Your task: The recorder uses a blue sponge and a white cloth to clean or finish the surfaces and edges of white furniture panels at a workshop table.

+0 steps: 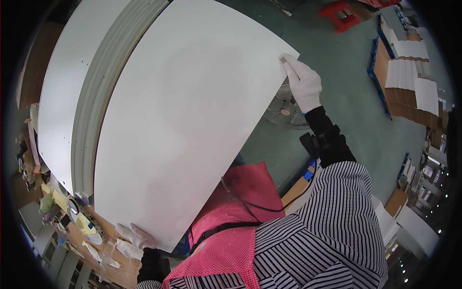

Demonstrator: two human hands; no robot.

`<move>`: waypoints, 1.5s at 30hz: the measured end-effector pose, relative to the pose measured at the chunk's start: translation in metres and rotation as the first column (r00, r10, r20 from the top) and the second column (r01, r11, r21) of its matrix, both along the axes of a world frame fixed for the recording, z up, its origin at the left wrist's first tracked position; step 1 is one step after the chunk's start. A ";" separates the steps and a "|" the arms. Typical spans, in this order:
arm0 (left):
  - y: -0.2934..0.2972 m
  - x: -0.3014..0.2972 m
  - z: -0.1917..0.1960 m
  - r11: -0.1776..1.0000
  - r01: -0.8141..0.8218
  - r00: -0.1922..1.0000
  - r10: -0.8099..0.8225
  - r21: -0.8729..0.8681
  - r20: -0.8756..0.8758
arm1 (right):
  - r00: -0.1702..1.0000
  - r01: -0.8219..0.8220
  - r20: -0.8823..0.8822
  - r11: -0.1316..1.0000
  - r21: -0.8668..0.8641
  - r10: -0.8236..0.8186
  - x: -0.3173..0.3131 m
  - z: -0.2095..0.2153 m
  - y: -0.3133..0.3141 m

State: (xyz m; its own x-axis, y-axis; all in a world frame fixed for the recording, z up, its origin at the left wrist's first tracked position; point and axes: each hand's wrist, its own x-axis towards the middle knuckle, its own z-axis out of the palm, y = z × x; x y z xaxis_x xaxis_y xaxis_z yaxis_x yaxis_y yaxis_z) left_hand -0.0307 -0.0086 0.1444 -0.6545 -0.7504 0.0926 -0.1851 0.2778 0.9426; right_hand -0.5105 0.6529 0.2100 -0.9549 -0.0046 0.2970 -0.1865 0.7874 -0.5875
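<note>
A large white panel (192,106) slants across the middle of the view, its surface smooth and plain. My right hand (303,84), in a white knit glove, grips its edge near the far right corner, thumb and fingers pinched on it. At the near left end, my left hand (137,236), also gloved in white, holds the panel's lower edge; part of its fingers is hidden there. Left of this panel lies a stack of panels (103,91), with another broad white face (72,82) beyond its layered edges.
A round fan (286,111) stands on the green floor (356,91) beneath my right hand. A cluttered wooden bench (120,267) is at lower left, with a tape roll (73,206). Stacked white boards (404,74) on blue pallets and a red stool (344,17) are to the right.
</note>
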 end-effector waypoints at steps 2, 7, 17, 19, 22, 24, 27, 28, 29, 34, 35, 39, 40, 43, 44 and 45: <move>0.012 -0.015 -0.004 0.985 0.090 0.981 -0.062 -0.149 0.183 | 0.994 -0.105 0.039 0.990 0.089 0.102 0.046 0.001 -0.015; 0.023 -0.031 -0.010 0.867 0.270 0.955 -0.185 -0.419 0.231 | 0.888 -0.439 0.181 0.896 0.058 0.423 0.141 0.015 -0.085; 0.078 -0.080 0.050 0.834 0.192 0.803 0.170 -0.518 0.572 | 0.986 -0.141 -0.075 0.984 0.105 0.150 0.163 -0.001 -0.117; 0.072 -0.077 0.050 0.823 0.234 0.826 0.113 -0.518 0.552 | 0.988 -0.142 -0.041 0.981 0.130 0.149 0.210 0.001 -0.155; 0.070 -0.075 0.051 0.862 0.208 0.858 0.066 -0.463 0.509 | 0.983 -0.183 0.014 0.975 0.124 0.183 0.257 -0.001 -0.185; 0.071 -0.074 0.055 0.905 0.172 0.888 0.029 -0.389 0.459 | 0.945 -0.315 0.129 0.942 0.115 0.301 0.267 0.006 -0.193; 0.068 -0.071 0.050 0.902 0.184 0.905 -0.001 -0.390 0.426 | 0.994 -0.091 -0.063 0.995 -0.040 0.088 0.220 0.004 -0.162; 0.068 -0.072 0.051 0.902 0.179 0.906 0.004 -0.392 0.423 | 0.995 0.009 -0.097 0.991 -0.131 -0.022 0.194 -0.004 -0.141; 0.067 -0.072 0.048 0.899 0.173 0.898 0.024 -0.403 0.438 | 0.994 0.104 -0.012 0.992 -0.069 -0.105 0.177 0.007 -0.132; 0.072 -0.077 0.044 0.885 0.146 0.893 0.074 -0.441 0.443 | 0.994 -0.065 -0.077 0.992 0.105 0.073 0.197 0.000 -0.154; 0.072 -0.078 0.043 0.880 0.138 0.893 0.088 -0.455 0.441 | 0.973 -0.178 -0.134 0.980 0.084 0.188 0.223 -0.008 -0.175; 0.069 -0.073 0.049 0.861 0.142 0.886 0.108 -0.488 0.450 | 0.866 -0.499 0.059 0.866 0.024 0.497 0.309 -0.008 -0.241; 0.067 -0.073 0.046 0.861 0.135 0.883 0.121 -0.491 0.454 | 0.873 -0.486 -0.010 0.872 0.054 0.487 0.292 -0.005 -0.233; 0.067 -0.076 0.040 0.846 0.142 0.882 0.128 -0.514 0.454 | 0.972 -0.175 -0.113 0.958 0.228 0.205 0.207 -0.004 -0.161; 0.072 -0.078 0.042 0.841 0.141 0.871 0.144 -0.522 0.469 | 0.988 -0.127 -0.078 0.987 0.096 0.134 0.191 0.001 -0.147; 0.073 -0.079 0.045 0.838 0.142 0.865 0.154 -0.526 0.478 | 0.997 -0.063 -0.036 0.998 -0.029 0.062 0.183 0.009 -0.143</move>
State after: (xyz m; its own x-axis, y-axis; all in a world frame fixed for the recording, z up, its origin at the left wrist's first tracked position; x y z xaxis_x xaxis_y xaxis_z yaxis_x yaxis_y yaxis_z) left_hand -0.1102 0.0649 0.1895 -0.7170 -0.6813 0.1471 -0.5749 0.6974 0.4280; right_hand -0.3278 0.5103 0.2192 -0.9419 -0.0544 0.3315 -0.2558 0.7558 -0.6027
